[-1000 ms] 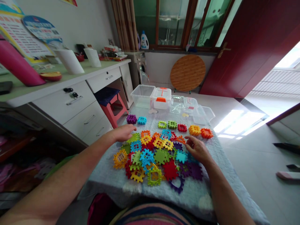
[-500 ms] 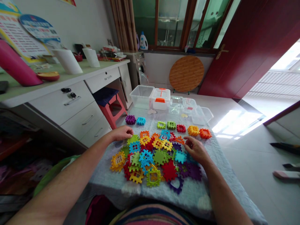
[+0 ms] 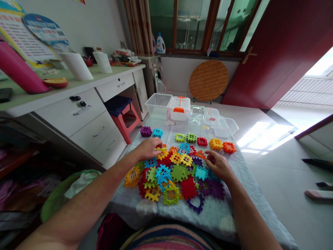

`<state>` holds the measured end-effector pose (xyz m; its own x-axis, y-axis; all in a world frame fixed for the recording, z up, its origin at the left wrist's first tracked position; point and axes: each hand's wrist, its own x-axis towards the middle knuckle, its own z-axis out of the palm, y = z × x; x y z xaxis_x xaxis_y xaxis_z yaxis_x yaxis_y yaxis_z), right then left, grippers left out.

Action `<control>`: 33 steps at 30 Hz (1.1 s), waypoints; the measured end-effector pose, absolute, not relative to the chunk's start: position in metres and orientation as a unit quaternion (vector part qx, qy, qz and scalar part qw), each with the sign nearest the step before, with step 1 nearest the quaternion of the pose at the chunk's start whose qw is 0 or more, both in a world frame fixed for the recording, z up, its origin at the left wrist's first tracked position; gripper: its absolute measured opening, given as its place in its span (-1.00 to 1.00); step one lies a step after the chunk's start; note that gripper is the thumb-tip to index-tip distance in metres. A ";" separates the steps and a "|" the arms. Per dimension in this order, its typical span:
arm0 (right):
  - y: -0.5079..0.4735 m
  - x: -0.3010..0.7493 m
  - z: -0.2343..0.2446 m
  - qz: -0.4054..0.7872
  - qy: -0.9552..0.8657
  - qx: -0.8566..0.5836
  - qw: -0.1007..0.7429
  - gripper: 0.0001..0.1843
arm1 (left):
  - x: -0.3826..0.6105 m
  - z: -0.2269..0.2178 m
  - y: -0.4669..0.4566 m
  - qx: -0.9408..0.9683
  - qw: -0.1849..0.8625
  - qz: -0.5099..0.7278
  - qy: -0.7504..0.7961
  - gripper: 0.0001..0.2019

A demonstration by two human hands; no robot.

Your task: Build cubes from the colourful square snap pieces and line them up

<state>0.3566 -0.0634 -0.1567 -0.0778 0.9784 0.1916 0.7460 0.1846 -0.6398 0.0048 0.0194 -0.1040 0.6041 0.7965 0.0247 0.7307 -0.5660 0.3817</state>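
Observation:
Loose notched plastic tiles lie heaped on the cloth-covered table in front of me. My left hand (image 3: pixel 148 150) is over the far left of the heap, fingers curved and slightly apart beside a yellow window tile (image 3: pixel 162 153); an orange tile there is mostly hidden. My right hand (image 3: pixel 219 164) is at the heap's right edge, its fingertips closed on the edge of an orange tile (image 3: pixel 199 154). Near it lie a light blue tile (image 3: pixel 201 172) and a purple tile (image 3: pixel 218 190). A red tile (image 3: pixel 189 188) and a green tile (image 3: pixel 178 173) lie between my hands.
Beyond the heap stand small same-coloured stacks: purple (image 3: pixel 146 131), blue (image 3: pixel 157 133), green (image 3: pixel 191 138), red (image 3: pixel 202 141), yellow (image 3: pixel 215 143) and orange (image 3: pixel 229 147). Clear plastic boxes (image 3: pixel 159 106) line the far edge. A pink stool (image 3: pixel 125 121) stands left.
My left hand has moved right and slightly away from me, from a green tile to the yellow and orange tiles. My right hand stays at the orange tile, which looks slightly more tilted.

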 end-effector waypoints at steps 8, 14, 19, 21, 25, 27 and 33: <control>-0.063 0.356 -0.154 0.188 -0.710 -0.607 0.304 -0.64 | 0.000 -0.103 0.032 0.878 0.248 0.001 0.408 -0.45; -0.063 0.355 -0.154 0.189 -0.709 -0.604 0.310 -0.63 | 0.006 -0.110 0.049 0.846 0.328 -0.021 0.420 -0.42; -0.063 0.355 -0.153 0.193 -0.708 -0.607 0.304 -0.64 | 0.013 -0.110 0.057 0.848 0.316 -0.066 0.420 -0.43; -0.063 0.355 -0.153 0.200 -0.708 -0.604 0.306 -0.64 | 0.017 -0.106 0.057 0.857 0.300 -0.059 0.414 -0.43; -0.063 0.355 -0.152 0.200 -0.709 -0.601 0.310 -0.66 | 0.027 -0.092 0.061 0.875 0.264 0.002 0.407 -0.44; -0.062 0.355 -0.152 0.200 -0.709 -0.601 0.310 -0.66 | 0.036 -0.086 0.067 0.887 0.235 0.043 0.396 -0.42; -0.062 0.356 -0.154 0.199 -0.707 -0.603 0.312 -0.67 | 0.073 -0.091 0.098 0.922 0.122 0.053 0.363 -0.48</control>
<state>0.3559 -0.0622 -0.1544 -0.0787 0.9764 0.2013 0.7287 0.1941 -0.6567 0.0730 0.0975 -0.0910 0.7312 0.6821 0.0094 0.6564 -0.7073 0.2626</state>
